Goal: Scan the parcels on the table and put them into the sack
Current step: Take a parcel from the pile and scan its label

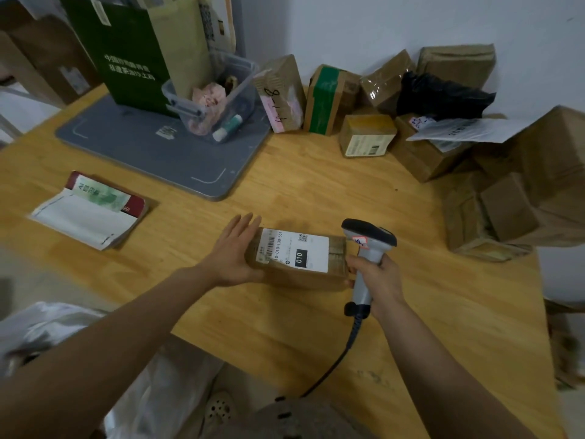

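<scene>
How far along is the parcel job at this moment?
Done: cannot tell; the sack shows no contents from here. In hand: the left hand touches a labelled parcel's end while the right hand grips the scanner beside it. Left: the pile of parcels at the back.

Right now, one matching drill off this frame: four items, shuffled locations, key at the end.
Items
1. scanner
2. labelled parcel
3. white-green tube
4. black bag

Locations
A. inside the clear bin
B. on top of the brown boxes by the wall
C. gripped by the right hand
D. on the table, left hand flat against its end

Pairs: 1-C, 2-D, 3-A, 4-B
</scene>
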`<state>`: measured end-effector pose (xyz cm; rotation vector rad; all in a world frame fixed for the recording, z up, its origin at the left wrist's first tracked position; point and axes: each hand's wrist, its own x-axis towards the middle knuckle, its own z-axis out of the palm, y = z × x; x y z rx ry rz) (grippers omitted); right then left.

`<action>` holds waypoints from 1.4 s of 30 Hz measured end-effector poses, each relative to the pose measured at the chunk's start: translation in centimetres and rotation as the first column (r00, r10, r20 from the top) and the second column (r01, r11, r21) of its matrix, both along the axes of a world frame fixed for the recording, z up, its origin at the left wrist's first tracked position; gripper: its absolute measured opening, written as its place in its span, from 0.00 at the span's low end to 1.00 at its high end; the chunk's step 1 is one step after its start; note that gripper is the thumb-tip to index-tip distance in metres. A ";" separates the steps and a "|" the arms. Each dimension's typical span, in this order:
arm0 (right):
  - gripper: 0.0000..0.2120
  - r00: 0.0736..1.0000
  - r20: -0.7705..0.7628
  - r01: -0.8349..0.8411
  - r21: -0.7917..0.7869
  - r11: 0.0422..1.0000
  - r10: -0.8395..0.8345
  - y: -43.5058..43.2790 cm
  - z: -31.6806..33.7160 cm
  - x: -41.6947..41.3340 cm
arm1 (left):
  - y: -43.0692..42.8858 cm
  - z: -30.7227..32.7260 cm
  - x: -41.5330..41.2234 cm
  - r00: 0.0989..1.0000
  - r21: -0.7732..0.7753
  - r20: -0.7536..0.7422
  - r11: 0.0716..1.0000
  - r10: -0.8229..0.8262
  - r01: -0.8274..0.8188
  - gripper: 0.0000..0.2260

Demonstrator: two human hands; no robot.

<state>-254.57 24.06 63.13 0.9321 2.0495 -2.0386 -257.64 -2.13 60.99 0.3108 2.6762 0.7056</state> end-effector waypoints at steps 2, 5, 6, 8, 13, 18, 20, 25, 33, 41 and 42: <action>0.08 1.000 -0.001 -0.016 0.001 1.000 0.016 -0.3 -0.1 0.1 | 0.3 0.2 -1.1 0.997 -0.063 0.069 0.998 -0.025 0.029 0.56; 0.09 0.998 -0.023 -0.053 0.058 0.997 0.054 -0.4 -0.2 0.4 | 0.4 0.3 -1.7 0.992 -0.177 0.063 0.977 -0.109 0.119 0.48; 0.09 0.997 -0.028 -0.070 0.068 0.995 0.072 -0.4 -0.2 0.5 | 0.3 0.4 -1.6 0.990 -0.188 0.068 0.973 -0.123 0.134 0.47; 0.08 0.993 -0.022 -0.113 0.059 0.992 0.115 -0.1 -0.1 0.4 | 0.0 0.5 -1.5 0.986 -0.184 0.085 0.970 -0.143 0.156 0.46; 0.13 0.945 0.040 -0.328 0.103 0.939 0.326 -0.2 0.2 -0.9 | -0.6 0.4 -0.7 0.995 -0.136 -0.087 0.990 -0.057 0.044 0.33; 0.10 0.923 0.069 -0.383 0.099 0.918 0.378 -1.8 -0.9 0.0 | 1.8 -0.5 1.7 0.873 0.308 0.108 0.818 0.476 -0.485 0.26; 0.10 0.925 0.086 -0.376 0.067 0.924 0.370 -2.4 -1.3 0.7 | 2.1 -1.3 2.3 0.847 0.338 0.093 0.783 0.523 -0.521 0.30; 0.11 0.920 0.094 -0.385 0.046 0.922 0.379 -3.3 -1.5 1.1 | 2.6 -1.2 2.4 0.602 0.559 0.443 0.321 0.664 -0.765 0.34; 0.11 0.889 0.167 -0.410 -0.128 0.903 0.427 -3.2 -1.3 1.2 | 2.4 -2.2 4.0 0.488 0.499 0.747 0.103 0.452 -0.860 0.13; 0.16 0.898 0.157 -0.374 -0.222 0.901 0.412 -2.8 -1.5 1.4 | 3.6 -2.6 4.0 0.497 0.530 0.755 0.047 0.428 -0.847 0.11; 0.18 0.899 0.158 -0.367 -0.239 0.899 0.409 -2.9 -1.5 1.5 | 3.5 -2.6 4.0 0.504 0.533 0.752 0.059 0.424 -0.844 0.10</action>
